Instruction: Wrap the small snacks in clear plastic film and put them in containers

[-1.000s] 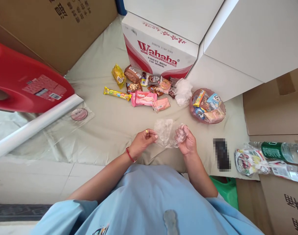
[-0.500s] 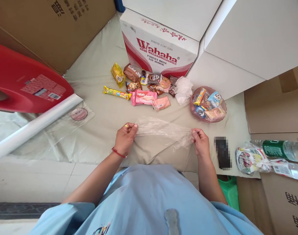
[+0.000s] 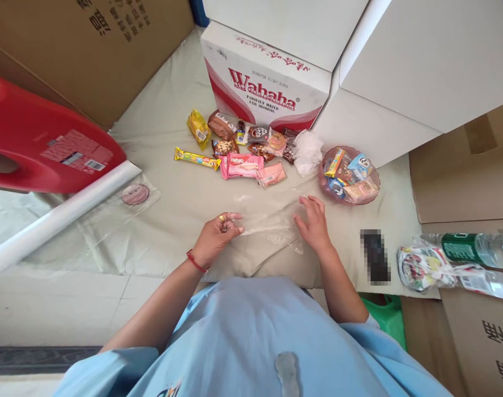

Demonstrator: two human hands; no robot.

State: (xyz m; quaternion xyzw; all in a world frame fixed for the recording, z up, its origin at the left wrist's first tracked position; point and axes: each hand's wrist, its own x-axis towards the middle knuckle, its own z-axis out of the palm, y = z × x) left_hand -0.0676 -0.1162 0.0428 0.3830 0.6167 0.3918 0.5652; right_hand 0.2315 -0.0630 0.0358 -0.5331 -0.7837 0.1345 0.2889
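Observation:
A thin, clear plastic sheet or bag (image 3: 270, 223) lies loosely spread between my hands, low over the cloth. My left hand (image 3: 216, 238), with a ring and a red cord bracelet, is at its left end. The thumb and forefinger there stand apart, and shiny film shows around the curled fingers. At the right end, my right hand (image 3: 314, 225) has its fingers spread, close to the film. Just beyond lie pink nabati wafer packs (image 3: 243, 165), a flat pink packet (image 3: 272, 175) and a long yellow snack stick (image 3: 196, 158).
More wrapped snacks and a crumpled white plastic bag (image 3: 308, 151) lie before a Wahaha carton (image 3: 268, 82). A pink glass bowl (image 3: 373, 194) holds several snacks. Right are a blurred dark object (image 3: 375, 256) and bottles (image 3: 460, 248); left, a red jug (image 3: 48, 138) and white roll (image 3: 65, 212).
Both hands have loosened from their pinches on the clear plastic. My right hand has moved left, and my left hand slightly right. The film has slackened and sunk lower.

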